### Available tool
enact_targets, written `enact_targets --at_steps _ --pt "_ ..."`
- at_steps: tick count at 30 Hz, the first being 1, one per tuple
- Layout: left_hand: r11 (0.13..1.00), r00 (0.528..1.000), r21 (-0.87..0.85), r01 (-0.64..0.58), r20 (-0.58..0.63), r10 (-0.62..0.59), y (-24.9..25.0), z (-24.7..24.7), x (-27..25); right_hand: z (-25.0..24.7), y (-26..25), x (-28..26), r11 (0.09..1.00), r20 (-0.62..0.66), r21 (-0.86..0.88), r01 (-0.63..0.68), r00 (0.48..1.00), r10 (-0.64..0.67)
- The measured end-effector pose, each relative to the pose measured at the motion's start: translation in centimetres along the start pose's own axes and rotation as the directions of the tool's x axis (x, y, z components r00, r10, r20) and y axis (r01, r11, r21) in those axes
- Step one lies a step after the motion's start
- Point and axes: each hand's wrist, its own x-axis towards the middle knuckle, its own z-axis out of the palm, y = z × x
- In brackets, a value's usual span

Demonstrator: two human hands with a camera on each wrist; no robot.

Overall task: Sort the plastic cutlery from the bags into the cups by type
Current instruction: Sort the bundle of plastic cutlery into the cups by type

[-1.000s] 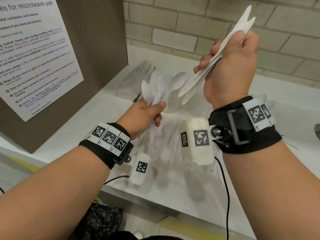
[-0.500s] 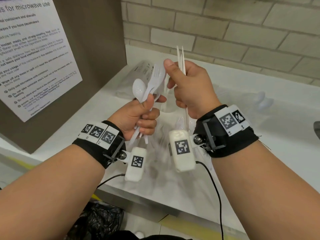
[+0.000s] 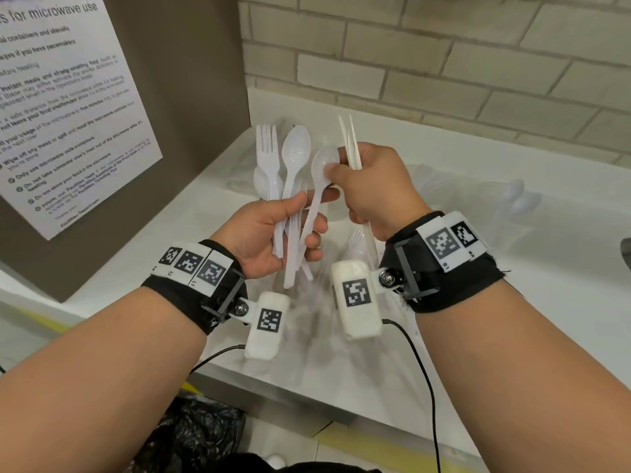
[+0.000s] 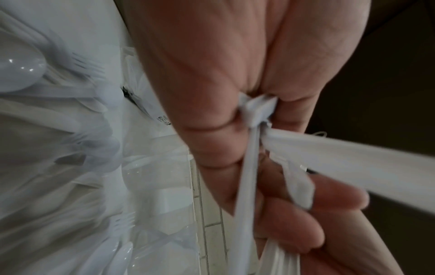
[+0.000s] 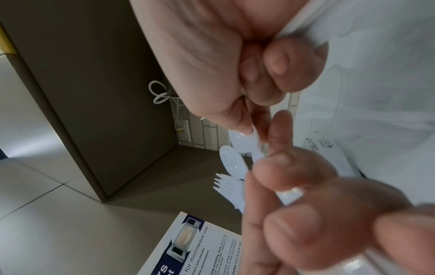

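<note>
Cutlery of white plastic, forks and spoons, stood fanned upright in the left hand, whose fingers curled round the handles above the white counter. Just beside it, the right hand gripped a few knives in its curled fingers while its thumb and forefinger pinched the bowl of one spoon in the left hand's bunch

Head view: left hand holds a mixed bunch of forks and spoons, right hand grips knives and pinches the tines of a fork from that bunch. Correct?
Not quite. The right hand pinches the bowl of a spoon, not fork tines; the head view shows it. The rest stands: the left hand holds forks and spoons together, and the right hand also grips the knives.
</note>
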Motion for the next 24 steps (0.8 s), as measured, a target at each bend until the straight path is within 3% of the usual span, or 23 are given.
enact_targets --at_steps 9,13,16,20,22,24 --pt "0.993 0.999 0.117 0.008 0.032 -0.012 0.1 -0.6 0.4 0.4 1.7 1.5 0.970 -0.027 -0.232 0.065 0.997 -0.074" --pt "0.985 0.995 0.173 -0.022 -0.088 0.038 0.0 -0.8 0.7 0.8 2.1 1.9 0.955 -0.022 -0.290 0.068 0.997 -0.078" --pt "0.976 0.983 0.207 -0.063 -0.155 0.097 -0.2 -0.6 0.6 0.6 1.6 2.3 0.986 -0.008 -0.164 0.028 1.000 -0.029" --pt "0.968 0.928 0.230 -0.105 -0.328 0.178 0.5 -1.4 0.3 -0.2 -0.7 4.8 0.988 -0.139 0.156 0.004 0.990 0.018" --pt "0.964 0.887 0.232 -0.128 -0.409 0.216 1.0 -2.1 -0.1 -0.3 -1.9 6.6 0.961 -0.182 0.270 0.054 0.983 -0.004" --pt "0.961 0.856 0.234 -0.149 -0.457 0.244 1.6 -2.8 -0.5 0.1 -2.7 8.5 0.944 -0.239 0.280 0.173 0.965 -0.106"
